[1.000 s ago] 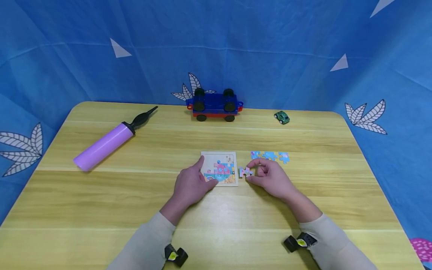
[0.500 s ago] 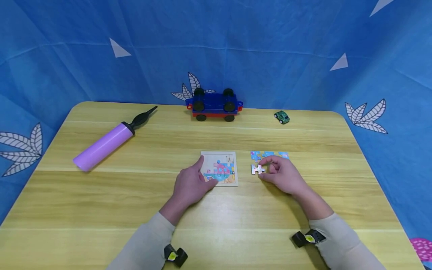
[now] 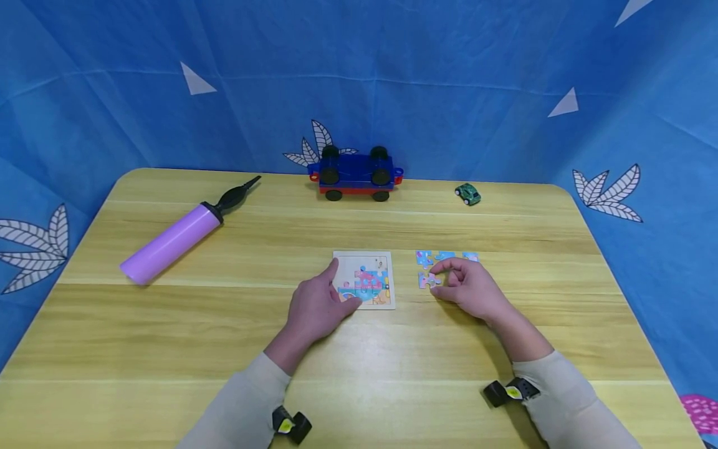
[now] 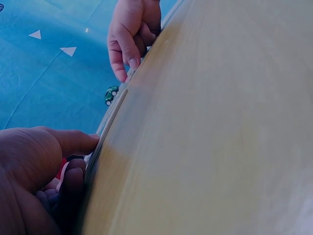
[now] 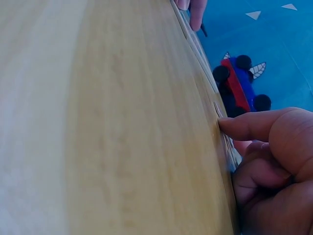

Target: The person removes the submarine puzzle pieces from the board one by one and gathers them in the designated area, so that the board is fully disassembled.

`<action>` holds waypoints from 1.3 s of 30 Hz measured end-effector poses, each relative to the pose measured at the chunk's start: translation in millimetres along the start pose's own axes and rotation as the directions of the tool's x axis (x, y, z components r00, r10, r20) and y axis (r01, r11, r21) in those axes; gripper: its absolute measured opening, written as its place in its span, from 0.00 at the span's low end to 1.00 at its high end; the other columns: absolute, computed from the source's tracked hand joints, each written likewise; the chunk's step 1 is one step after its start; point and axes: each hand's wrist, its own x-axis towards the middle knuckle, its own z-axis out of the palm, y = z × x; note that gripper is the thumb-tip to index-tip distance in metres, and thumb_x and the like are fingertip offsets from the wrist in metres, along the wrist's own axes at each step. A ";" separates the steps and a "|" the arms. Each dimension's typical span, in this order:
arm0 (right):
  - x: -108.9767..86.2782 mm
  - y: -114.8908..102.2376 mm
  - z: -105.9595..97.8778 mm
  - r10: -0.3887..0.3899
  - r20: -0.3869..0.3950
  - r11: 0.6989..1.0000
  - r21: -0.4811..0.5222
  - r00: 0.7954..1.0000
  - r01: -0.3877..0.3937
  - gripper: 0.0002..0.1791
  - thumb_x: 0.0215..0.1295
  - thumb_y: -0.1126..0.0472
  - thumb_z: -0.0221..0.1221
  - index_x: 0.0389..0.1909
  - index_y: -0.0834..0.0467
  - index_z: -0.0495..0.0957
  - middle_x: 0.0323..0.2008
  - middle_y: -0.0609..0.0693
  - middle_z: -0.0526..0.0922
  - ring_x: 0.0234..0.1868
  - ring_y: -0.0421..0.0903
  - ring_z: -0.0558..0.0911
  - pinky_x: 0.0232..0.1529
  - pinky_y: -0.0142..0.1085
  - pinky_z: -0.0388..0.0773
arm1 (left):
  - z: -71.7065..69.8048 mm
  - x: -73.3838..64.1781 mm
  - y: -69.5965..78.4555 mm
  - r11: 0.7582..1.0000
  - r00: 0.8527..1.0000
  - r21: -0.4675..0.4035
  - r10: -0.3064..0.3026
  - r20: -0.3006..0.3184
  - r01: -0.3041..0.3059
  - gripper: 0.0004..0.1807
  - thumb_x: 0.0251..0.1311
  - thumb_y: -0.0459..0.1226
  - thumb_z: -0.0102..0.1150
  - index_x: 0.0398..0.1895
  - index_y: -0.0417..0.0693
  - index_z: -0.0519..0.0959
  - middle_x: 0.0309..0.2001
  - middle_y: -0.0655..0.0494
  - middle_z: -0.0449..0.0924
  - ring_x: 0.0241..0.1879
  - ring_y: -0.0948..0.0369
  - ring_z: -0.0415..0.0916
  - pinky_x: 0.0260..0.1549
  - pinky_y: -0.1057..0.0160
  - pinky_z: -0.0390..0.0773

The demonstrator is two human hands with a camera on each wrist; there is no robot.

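Observation:
A square jigsaw board (image 3: 364,255), partly filled with a pink and blue picture, lies flat mid-table in the head view. My left hand (image 3: 320,305) grips its left side, with the thumb along the near edge and a finger at the far left corner. To the right of the board, my right hand (image 3: 468,290) pinches a small pink and blue puzzle piece (image 3: 424,280) between thumb and forefinger, low at the tabletop. Just beyond that hand is a row of blue pieces (image 3: 423,257), partly covered by the fingers. In the right wrist view the pinched piece is seen edge-on beside the thumb (image 5: 244,128).
A purple hand pump (image 3: 174,243) with a black nozzle lies at the left of the wooden table (image 3: 224,337). Toward the back edge are a blue and red toy wagon (image 3: 357,173) with black wheels and a small green toy car (image 3: 468,194). A blue printed cloth hangs behind.
My right hand has moved right, carrying the puzzle piece from beside the board to just below the row of pieces; its glare has gone. My left hand stays at the board.

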 end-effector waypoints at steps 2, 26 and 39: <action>0.1 0.5 0.3 0.001 0.003 1.000 0.000 1.000 -0.001 0.18 0.58 0.67 0.71 0.49 0.65 0.80 0.18 0.47 0.63 0.18 0.42 0.62 0.32 0.37 0.68 | 0.0 0.1 -0.1 1.000 1.000 0.003 0.000 -0.001 0.000 0.50 0.52 0.47 0.75 0.75 0.38 0.62 0.17 0.60 0.70 0.17 0.63 0.67 0.18 0.61 0.63; -1.6 1.7 9.0 -0.025 -0.047 1.000 0.008 0.999 0.025 0.18 0.57 0.65 0.72 0.48 0.62 0.80 0.17 0.46 0.60 0.19 0.41 0.60 0.28 0.36 0.64 | 0.9 0.2 -0.7 1.000 1.000 0.013 -0.004 -0.006 0.004 0.50 0.52 0.48 0.75 0.75 0.39 0.62 0.17 0.59 0.69 0.16 0.62 0.66 0.18 0.62 0.62; -3.3 -24.8 43.6 -0.068 0.004 0.993 0.098 0.998 0.068 0.17 0.57 0.69 0.71 0.47 0.63 0.80 0.17 0.46 0.59 0.19 0.42 0.62 0.29 0.34 0.65 | 0.6 0.4 -0.7 1.000 1.000 0.008 0.004 -0.003 -0.004 0.49 0.52 0.47 0.75 0.75 0.38 0.63 0.17 0.60 0.70 0.16 0.62 0.67 0.18 0.61 0.63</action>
